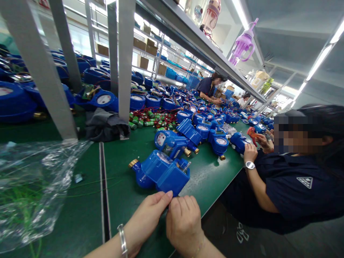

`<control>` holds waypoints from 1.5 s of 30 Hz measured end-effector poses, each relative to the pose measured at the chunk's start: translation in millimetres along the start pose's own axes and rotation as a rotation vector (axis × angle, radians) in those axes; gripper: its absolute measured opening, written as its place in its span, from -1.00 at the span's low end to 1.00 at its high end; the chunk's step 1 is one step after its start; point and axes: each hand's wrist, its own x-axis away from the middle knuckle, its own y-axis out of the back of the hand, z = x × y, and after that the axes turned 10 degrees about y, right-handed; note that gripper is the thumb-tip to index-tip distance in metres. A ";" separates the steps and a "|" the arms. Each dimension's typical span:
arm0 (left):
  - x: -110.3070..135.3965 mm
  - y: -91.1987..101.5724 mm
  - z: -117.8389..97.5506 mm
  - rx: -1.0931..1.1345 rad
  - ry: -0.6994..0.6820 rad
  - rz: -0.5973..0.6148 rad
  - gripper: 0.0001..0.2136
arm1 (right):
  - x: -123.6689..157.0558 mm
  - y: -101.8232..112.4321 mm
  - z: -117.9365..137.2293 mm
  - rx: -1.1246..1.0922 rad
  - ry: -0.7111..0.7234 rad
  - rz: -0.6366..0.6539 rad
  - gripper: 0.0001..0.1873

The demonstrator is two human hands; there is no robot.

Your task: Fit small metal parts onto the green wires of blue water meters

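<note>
Both my hands low at the table's (88,211) near edge, knuckles touching each other. Left hand (149,216): fingers drawn together, thumb tip laid against the near corner of the blue water meter (161,171). Right hand (184,223): fingers curled shut into the palm, just short of the same corner. Cannot tell whether anything small is pinched between them. Metal bangle (123,239) on my left wrist.

Meter lies on the green table at 12 o'clock from my hands, brass fitting (133,163) pointing to 10 o'clock. More blue meters (185,138) beyond it, at 12 to 1 o'clock. Crumpled clear plastic bag (32,186) at 9 o'clock. Green cylinders with red wires (146,122) farther off at 12 o'clock, beside a grey cloth (106,125). A co-worker in a dark shirt (292,182) sits at 2 o'clock.
</note>
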 end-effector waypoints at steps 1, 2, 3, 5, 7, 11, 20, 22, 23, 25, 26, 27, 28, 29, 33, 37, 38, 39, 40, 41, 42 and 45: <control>-0.8 0.3 1.0 -0.002 -0.002 -0.001 -0.54 | -1.1 -0.9 0.2 -0.020 -0.004 -0.017 -0.87; -1.5 1.0 2.0 -0.003 -0.003 0.003 -0.54 | -2.2 -1.6 0.7 -0.041 -0.013 -0.037 -0.86; -2.2 2.0 3.0 -0.005 -0.005 0.012 -0.55 | -2.9 -1.9 1.4 -0.063 -0.023 -0.054 -0.85; -3.3 4.8 4.6 -0.027 -0.026 0.037 -0.55 | -2.2 -1.6 2.6 -0.124 -0.050 -0.063 -0.83; -3.9 8.2 5.3 -0.132 -0.073 0.062 -0.55 | 2.6 -1.6 1.5 -0.256 -0.113 -0.056 -0.81; 0.3 15.7 2.6 -0.423 -0.141 -0.035 -0.47 | 14.3 -11.3 -12.2 -0.682 -0.680 -0.239 -0.81; 29.7 18.9 18.4 -0.622 -0.514 -0.607 -0.58 | -9.7 -26.7 -22.4 -1.725 -0.938 -0.339 -0.25; 33.2 19.3 29.9 -0.636 -0.464 -0.584 -0.46 | -8.6 -21.7 -12.9 -1.675 -0.917 -0.329 -0.11; 35.2 21.6 34.1 -0.631 -0.429 -0.569 -0.43 | -8.7 -19.1 -6.8 -1.643 -0.908 -0.319 -0.04; 39.8 32.2 37.5 -0.626 -0.377 -0.535 -0.35 | -13.4 -14.3 7.7 -1.579 -0.896 -0.294 0.04; 42.3 40.7 36.5 -0.632 -0.359 -0.512 -0.30 | -18.4 -12.5 15.6 -1.533 -0.896 -0.278 0.05; 44.7 51.2 33.9 -0.642 -0.347 -0.483 -0.25 | -25.0 -11.4 23.5 -1.465 -0.900 -0.256 0.05; 47.0 63.0 30.1 -0.655 -0.340 -0.443 -0.20 | -32.8 -11.3 30.9 -1.385 -0.907 -0.226 0.04; 49.1 75.6 25.4 -0.664 -0.341 -0.404 -0.16 | -41.4 -12.7 37.6 -1.306 -0.915 -0.200 0.02; 54.6 126.5 7.2 -0.742 -0.391 -0.411 -0.19 | -76.8 -34.1 51.3 -1.166 -0.889 -0.227 -0.03; 58.8 178.1 5.4 -1.045 -0.366 -0.734 -0.37 | -106.8 -70.0 47.3 -1.230 -0.816 -0.243 0.01; 60.6 191.6 7.9 -1.143 -0.357 -0.800 -0.44 | -113.2 -78.2 45.9 -1.248 -0.803 -0.245 0.01; 62.8 204.6 10.8 -1.232 -0.355 -0.848 -0.49 | -119.1 -85.6 44.8 -1.259 -0.794 -0.249 0.01; 65.7 216.6 13.7 -1.299 -0.357 -0.882 -0.54 | -124.5 -92.0 44.3 -1.260 -0.789 -0.252 0.02; 69.1 227.0 15.9 -1.339 -0.360 -0.902 -0.57 | -129.4 -97.6 44.5 -1.250 -0.792 -0.253 0.02; 72.7 235.7 17.1 -1.358 -0.360 -0.913 -0.60 | -133.7 -102.3 45.1 -1.233 -0.801 -0.252 0.02; 81.8 252.0 13.6 -1.366 -0.322 -0.943 -0.68 | -143.3 -112.8 48.4 -1.171 -0.835 -0.250 0.05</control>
